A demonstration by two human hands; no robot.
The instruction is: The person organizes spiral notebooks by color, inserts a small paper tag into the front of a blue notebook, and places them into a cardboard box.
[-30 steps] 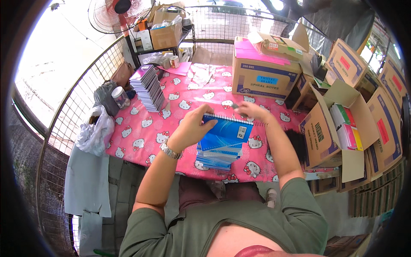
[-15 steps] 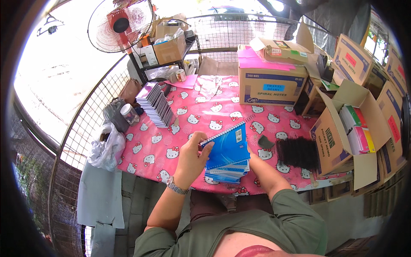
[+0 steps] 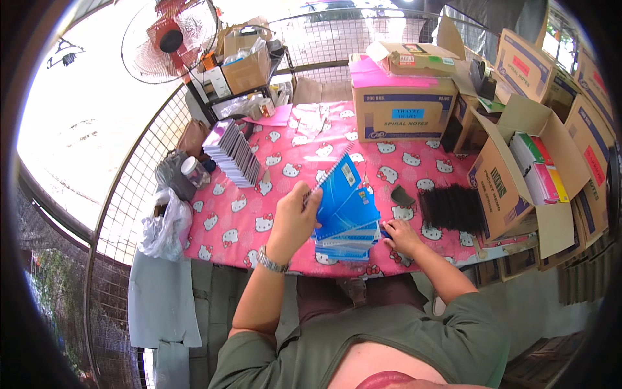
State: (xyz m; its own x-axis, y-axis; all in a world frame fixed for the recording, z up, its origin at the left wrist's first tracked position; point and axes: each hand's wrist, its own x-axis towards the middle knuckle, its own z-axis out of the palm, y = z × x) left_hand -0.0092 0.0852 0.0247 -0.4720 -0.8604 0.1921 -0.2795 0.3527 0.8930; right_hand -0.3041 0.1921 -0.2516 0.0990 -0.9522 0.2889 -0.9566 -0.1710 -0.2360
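Observation:
A blue notebook [image 3: 337, 191] is held at its left edge by my left hand [image 3: 295, 212], closed with thumb and fingers pinching it. A thin spiral coil [image 3: 350, 154] sticks out past the notebook's top corner. Just below and partly under it, a stack of blue notebooks [image 3: 346, 243] stands on the pink tablecloth, its layers fanned unevenly. To the right of the stack, my right hand [image 3: 403, 237] is low on the table, fingers curled over a small dark object I cannot make out.
A pile of black spiral coils [image 3: 451, 211] and a dark scrap [image 3: 402, 196] lie to the right. An open carton [image 3: 512, 194] holds colored notebooks. A purple-covered stack [image 3: 232, 155], a jar [image 3: 194, 170] and a plastic bag [image 3: 166, 223] line the left. A closed carton [image 3: 405, 117] stands behind.
My right hand has come out from behind the notebooks and moved right, down to the table. The held notebook has tilted more steeply, uncovering another blue cover on the stack.

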